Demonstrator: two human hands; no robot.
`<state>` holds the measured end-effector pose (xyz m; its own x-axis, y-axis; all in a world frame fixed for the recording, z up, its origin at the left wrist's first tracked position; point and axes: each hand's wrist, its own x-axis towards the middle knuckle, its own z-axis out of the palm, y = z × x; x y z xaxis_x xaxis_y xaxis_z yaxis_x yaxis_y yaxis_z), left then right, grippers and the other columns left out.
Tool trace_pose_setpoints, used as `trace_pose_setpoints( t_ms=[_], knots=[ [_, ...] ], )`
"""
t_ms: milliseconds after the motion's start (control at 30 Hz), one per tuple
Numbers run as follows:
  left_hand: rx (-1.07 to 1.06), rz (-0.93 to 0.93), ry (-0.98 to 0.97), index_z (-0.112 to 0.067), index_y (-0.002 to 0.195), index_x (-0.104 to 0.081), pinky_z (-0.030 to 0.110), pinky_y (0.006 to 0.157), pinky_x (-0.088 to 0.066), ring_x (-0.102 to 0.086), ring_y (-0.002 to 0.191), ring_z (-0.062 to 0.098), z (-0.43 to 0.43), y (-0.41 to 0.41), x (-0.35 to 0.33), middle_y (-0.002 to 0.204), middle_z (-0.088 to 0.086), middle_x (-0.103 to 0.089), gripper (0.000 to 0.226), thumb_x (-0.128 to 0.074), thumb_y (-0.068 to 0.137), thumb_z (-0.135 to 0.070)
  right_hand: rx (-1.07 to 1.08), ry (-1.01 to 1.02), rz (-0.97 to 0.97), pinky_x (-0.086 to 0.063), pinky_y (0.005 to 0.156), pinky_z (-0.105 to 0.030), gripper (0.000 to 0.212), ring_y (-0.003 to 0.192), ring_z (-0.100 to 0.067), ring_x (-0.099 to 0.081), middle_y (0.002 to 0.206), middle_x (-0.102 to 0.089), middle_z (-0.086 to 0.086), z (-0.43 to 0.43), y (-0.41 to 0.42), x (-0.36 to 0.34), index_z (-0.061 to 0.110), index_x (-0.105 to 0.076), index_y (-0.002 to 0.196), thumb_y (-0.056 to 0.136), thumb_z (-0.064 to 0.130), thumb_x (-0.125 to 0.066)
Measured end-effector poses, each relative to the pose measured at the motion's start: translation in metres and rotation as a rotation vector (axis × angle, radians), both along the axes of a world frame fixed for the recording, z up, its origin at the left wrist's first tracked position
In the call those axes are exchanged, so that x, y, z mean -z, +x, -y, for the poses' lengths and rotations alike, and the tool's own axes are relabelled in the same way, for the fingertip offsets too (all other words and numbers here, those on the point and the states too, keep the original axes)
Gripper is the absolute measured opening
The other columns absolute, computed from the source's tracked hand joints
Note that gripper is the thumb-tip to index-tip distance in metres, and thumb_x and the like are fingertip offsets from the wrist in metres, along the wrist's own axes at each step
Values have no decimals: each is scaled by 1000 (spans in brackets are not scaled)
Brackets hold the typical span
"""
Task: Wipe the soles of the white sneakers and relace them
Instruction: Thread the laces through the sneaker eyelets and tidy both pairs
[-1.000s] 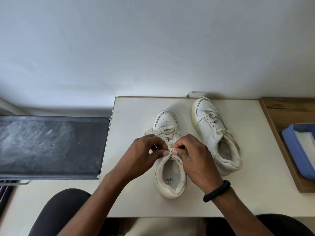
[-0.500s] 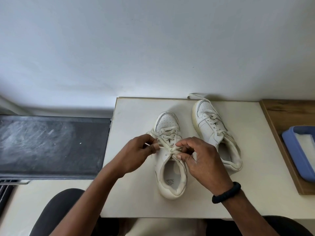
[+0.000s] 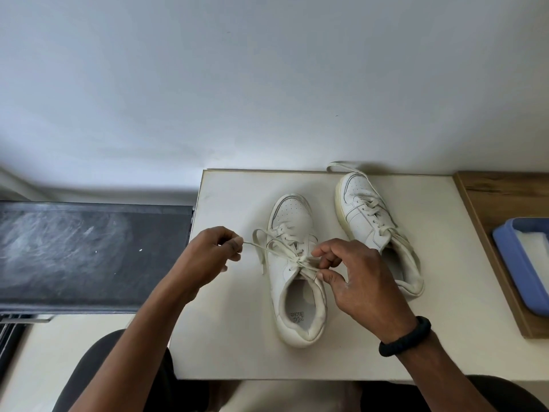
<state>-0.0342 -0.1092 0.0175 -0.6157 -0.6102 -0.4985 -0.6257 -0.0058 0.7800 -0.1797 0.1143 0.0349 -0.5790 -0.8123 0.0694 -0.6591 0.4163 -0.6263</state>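
Two white sneakers stand on a cream table, toes pointing away from me. The near sneaker is in the middle; its cream lace is knotted at the top eyelets. My left hand pinches a lace strand and holds it taut out to the left of the shoe. My right hand pinches the other part of the lace right at the knot, over the shoe's opening. The far sneaker sits to the right, laced, with a lace loop trailing past its toe.
A blue tray with something white in it rests on a wooden board at the right. A dark scuffed surface adjoins the table's left side. The wall rises just behind the table. My knees are below the front edge.
My hands have parted: the left one has pulled its lace strand out to the left, drawing the knot tight, while the right one stays at the knot.
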Motion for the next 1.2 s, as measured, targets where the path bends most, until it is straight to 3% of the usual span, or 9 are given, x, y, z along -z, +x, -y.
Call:
trace_pose_setpoints(
  t_ms=[133, 400, 567, 633, 733, 800, 900, 1033, 1200],
  knots=[
    [-42, 26, 10, -9, 100, -69, 37, 80, -55, -72, 102, 23, 2, 0, 4, 95, 5, -74, 17, -59, 105, -22, -11, -2, -21, -53, 84, -44, 34, 84, -4, -59, 78, -60, 24, -1, 0, 0, 30, -69, 106, 78, 14, -82],
    [-117, 71, -18, -10, 98, -68, 39, 76, -53, -69, 108, 39, 1, -2, 12, 96, 10, -74, 18, -58, 105, -22, 65, 25, -12, -52, 71, -28, 16, 81, -5, -57, 81, -58, 16, 0, 1, 3, 30, -68, 82, 78, 24, -83],
    [-34, 110, -29, -15, 100, -70, 40, 78, -56, -71, 102, 30, -3, -3, 13, 97, 6, -75, 16, -63, 103, -30, 68, 49, 23, -50, 69, -21, 15, 79, 0, -59, 83, -60, 15, 1, 1, 0, 26, -68, 79, 81, 22, -82],
    [33, 124, -199, -21, 109, -69, 35, 78, -53, -69, 102, 23, -7, -3, 13, 108, 1, -72, 16, -67, 99, -34, 74, 56, 38, -52, 70, -24, 16, 76, -1, -61, 81, -61, 16, 1, 1, 0, 27, -66, 78, 82, 21, -81],
    [232, -221, -536, -30, 120, -72, 24, 91, -46, -61, 116, 7, -15, -9, 7, 123, -10, -63, 26, -75, 94, -31, 88, 64, 76, -55, 71, -28, 16, 76, -2, -63, 77, -64, 17, 2, -1, 1, 27, -66, 77, 82, 21, -80],
    [389, -414, -528, -33, 116, -76, 18, 98, -43, -57, 122, 4, -28, -16, 2, 126, -15, -63, 24, -76, 92, -37, 92, 59, 115, -56, 71, -29, 15, 75, -3, -64, 75, -66, 17, 2, -2, 1, 26, -68, 77, 82, 20, -81],
    [488, -441, -520, -34, 108, -80, 18, 101, -42, -57, 120, 5, -45, -22, 12, 122, -16, -66, 20, -72, 93, -43, 114, 81, 198, -54, 65, -23, 15, 72, -3, -66, 71, -68, 15, 0, -6, -1, 26, -70, 76, 82, 18, -81],
    [461, -413, -407, -37, 104, -80, 14, 93, -41, -59, 114, 7, -41, -22, 16, 115, -20, -66, 14, -75, 90, -39, 138, 124, 281, -41, 54, -7, 14, 62, 5, -63, 66, -70, 14, -2, -10, -2, 22, -73, 77, 83, 12, -79],
    [413, -431, -330, -36, 102, -82, 24, 91, -51, -66, 107, 13, -37, -22, 18, 108, -16, -68, 17, -80, 88, -28, 149, 161, 277, -46, 55, -12, 17, 64, 3, -65, 67, -71, 12, -1, -12, -2, 22, -69, 74, 84, 12, -78]
  ],
)
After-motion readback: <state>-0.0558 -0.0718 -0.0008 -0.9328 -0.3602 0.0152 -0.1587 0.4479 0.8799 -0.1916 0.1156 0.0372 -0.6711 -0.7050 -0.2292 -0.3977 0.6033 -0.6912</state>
